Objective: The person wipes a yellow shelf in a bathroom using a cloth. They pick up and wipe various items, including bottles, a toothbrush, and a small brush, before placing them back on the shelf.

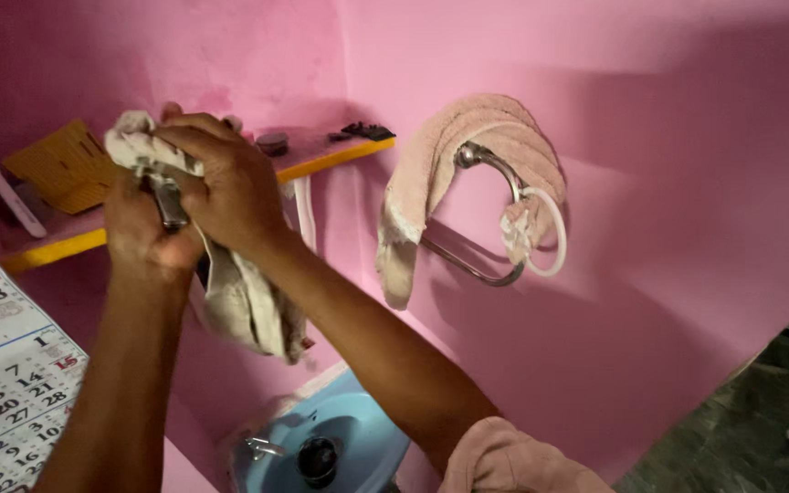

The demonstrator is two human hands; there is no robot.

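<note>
A crumpled off-white cloth (230, 292) is bunched around a small metal object (168, 199), held up in front of the pink wall (668, 183) at shelf height, above a light blue washbasin (367, 438). The cloth looks worn and greyish; its upper part is wadded over the top of the left hand and its longer tail hangs down below both hands, close to the right forearm. Only a short strip of grey metal shows between the fingers, too little to tell what the object is.

The left hand (139, 228) has its grip closed around the metal object and the cloth from behind. The right hand (226, 187) lies over it, fingers curled and clamped on the cloth, pressing it against the metal.

Just behind the hands a corner shelf (340, 153) with a yellow front edge runs along the wall. It carries a yellow corrugated card (61, 164), a small dark round lid (273, 142) and some small black bits (367, 131). To the right, a metal towel ring (495, 219) is fixed on the wall, with a pink towel (422, 183) draped over it and a white ring (545, 233) hanging at its end. A wall calendar (6, 374) fills the lower left. The basin below has a metal tap (262, 447) and a dark drain (318, 459). Dark floor (741, 420) shows at the lower right.
</note>
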